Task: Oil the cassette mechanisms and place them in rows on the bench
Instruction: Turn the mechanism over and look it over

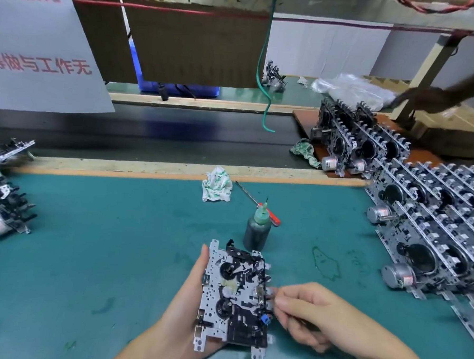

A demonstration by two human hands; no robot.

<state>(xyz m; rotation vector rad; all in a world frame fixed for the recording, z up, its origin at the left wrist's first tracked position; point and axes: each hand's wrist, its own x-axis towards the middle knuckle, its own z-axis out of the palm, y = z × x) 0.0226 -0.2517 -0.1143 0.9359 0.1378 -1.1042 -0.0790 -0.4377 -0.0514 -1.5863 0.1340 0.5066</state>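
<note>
Writing: red Chinese characters on the grey sign (42, 45) at far left, cut off; I read 前方 and 做与工作无.
Mechanism: cassette mechanism (233, 297) above the green desk (117, 241), long axis running away from me, plate face up.
Left hand (185, 308): cupped under it, gripping its left edge.
Right hand (303, 311): fingers curled, pinching a thin tool at its right edge.
Oil bottle (257, 229): upright just beyond, nozzle up.
Rows: finished mechanisms (434, 217) lined up at right.

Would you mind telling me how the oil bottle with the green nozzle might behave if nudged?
The oil bottle stands upright, tall over a narrow base, so it would probably tip rather than slide. Its round body suggests it would then roll across the green mat. It looks like soft plastic, likely light.
</note>
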